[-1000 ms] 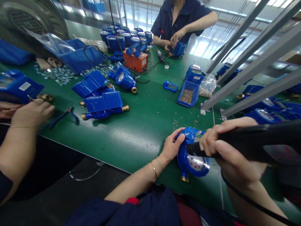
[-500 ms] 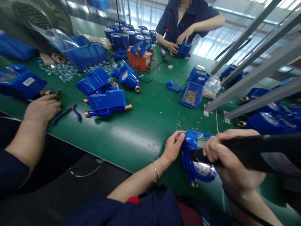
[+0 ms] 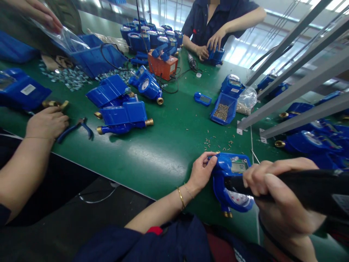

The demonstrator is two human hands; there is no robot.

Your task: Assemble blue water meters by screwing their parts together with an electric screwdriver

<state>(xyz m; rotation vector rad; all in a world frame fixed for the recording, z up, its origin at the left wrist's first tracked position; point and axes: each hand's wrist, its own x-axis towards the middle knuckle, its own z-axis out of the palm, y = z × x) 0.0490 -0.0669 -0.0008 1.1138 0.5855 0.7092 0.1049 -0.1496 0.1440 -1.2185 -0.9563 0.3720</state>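
Observation:
A blue water meter (image 3: 225,162) with a small digital display and a round dial lies on the green bench in front of me. My left hand (image 3: 202,171) grips its left edge, thumb on top and fingers curled around the side. In my right hand (image 3: 285,198) is a black electric screwdriver (image 3: 305,187), held nearly level. Its front end reaches over the meter between display and dial; I cannot make out the bit or a screw under it. Several small loose screws (image 3: 214,143) lie scattered just beyond the meter.
Past the screws stand a blue bin of screws (image 3: 222,112) and a blue cover (image 3: 202,98). Grey metal posts (image 3: 289,82) rise at the right. More meters (image 3: 124,116) and blue pliers (image 3: 77,130) lie leftward. Co-workers' hands (image 3: 47,125) work at the left and across the bench.
My right hand and the screwdriver have shifted slightly right, showing more of the meter's display. My left hand keeps its grip. Another person's hand has come to the plastic bag at upper left.

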